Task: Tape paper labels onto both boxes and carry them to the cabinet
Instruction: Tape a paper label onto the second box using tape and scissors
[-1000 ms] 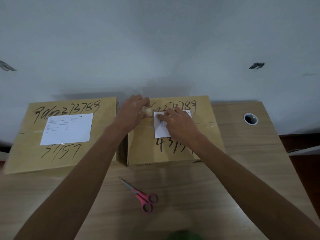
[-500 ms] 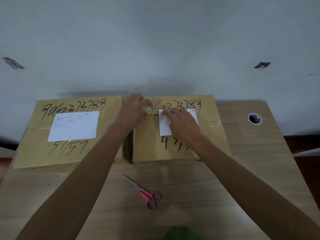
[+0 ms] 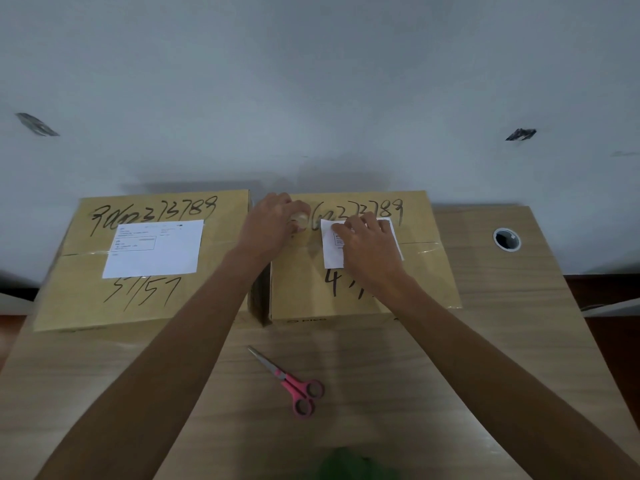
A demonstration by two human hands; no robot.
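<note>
Looking down at the table (image 3: 485, 341), we count two cardboard boxes side by side against the wall. The left box (image 3: 86, 289) carries one white paper label (image 3: 166, 258) flat on its top. On the right box (image 3: 426, 271) lies a second label (image 3: 332, 258), and our right hand (image 3: 367, 244) presses it down with fingers laid fairly flat. Our left hand (image 3: 273, 226) has its grip curled round one small roll of clear tape (image 3: 300, 218), held at the box top just left of that label. One pair of pink-handled scissors (image 3: 294, 386) lies on the table in front of the boxes.
</note>
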